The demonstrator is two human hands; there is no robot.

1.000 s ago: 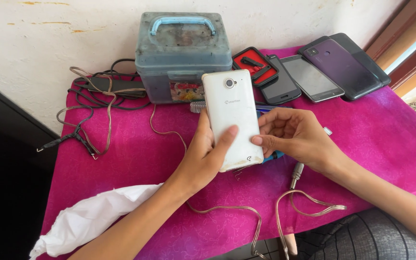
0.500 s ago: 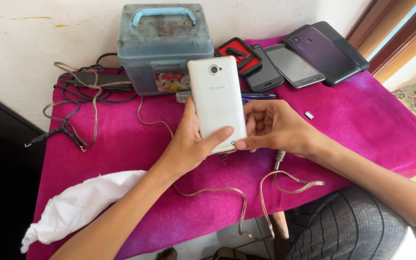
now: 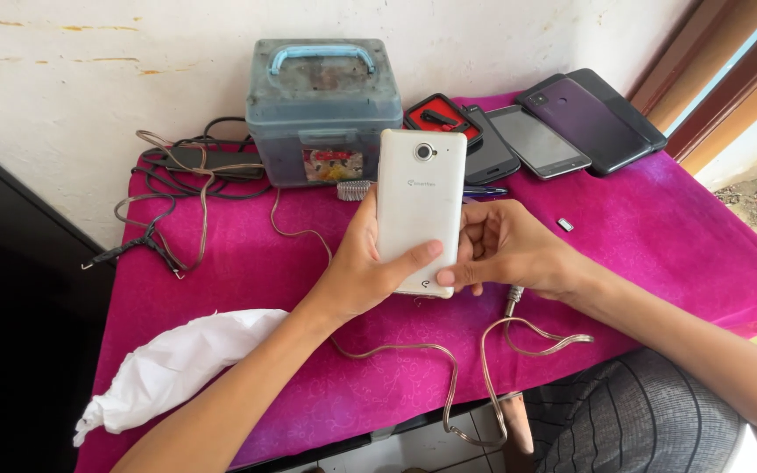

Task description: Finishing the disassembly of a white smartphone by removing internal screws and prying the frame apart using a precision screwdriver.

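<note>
Still upright in both hands (image 3: pixel 431 263): white phone (image 3: pixel 420 206).

Single head-worn view, steeply down and close over the pink-clothed table (image 3: pixel 659 236).

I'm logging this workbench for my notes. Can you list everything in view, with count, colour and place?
white smartphone: 1, white, back up, held above the cloth
toolbox: 1, grey-blue, back centre
dark phones: about 4, black and purple, back right
cables: several, black and tan, back left and front
white rag: 1, front left
tablecloth: 1, magenta
left hand: grip on the phone
right hand: fingers at the phone's lower edge
</note>
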